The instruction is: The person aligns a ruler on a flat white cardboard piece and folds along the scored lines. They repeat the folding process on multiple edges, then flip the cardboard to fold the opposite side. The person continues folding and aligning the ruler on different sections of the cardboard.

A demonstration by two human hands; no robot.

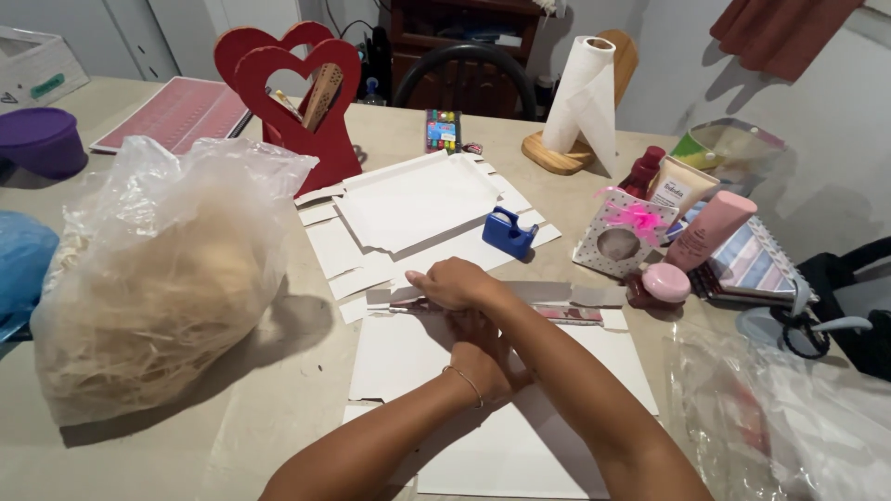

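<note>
White flat cardboard box blank [408,357] on beige worktop [278,408]: folded flap edge runs left-right beneath crossed hands, right hand [455,283] farther, left hand [487,357] nearer, both grips pressing it closed.

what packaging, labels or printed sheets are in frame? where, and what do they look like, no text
Clear plastic bag: left of the hands, bulging with pale straw filler.
Flat white box blanks: table centre, unfolded card.
Cream tube: right, upright, labelled front.
Pink tube: right, leaning, beside the cream tube.
Dotted gift box: right, window front, pink bow.
Pink printed sheet: far left, flat.
White carton: top-left corner, green label.
</note>
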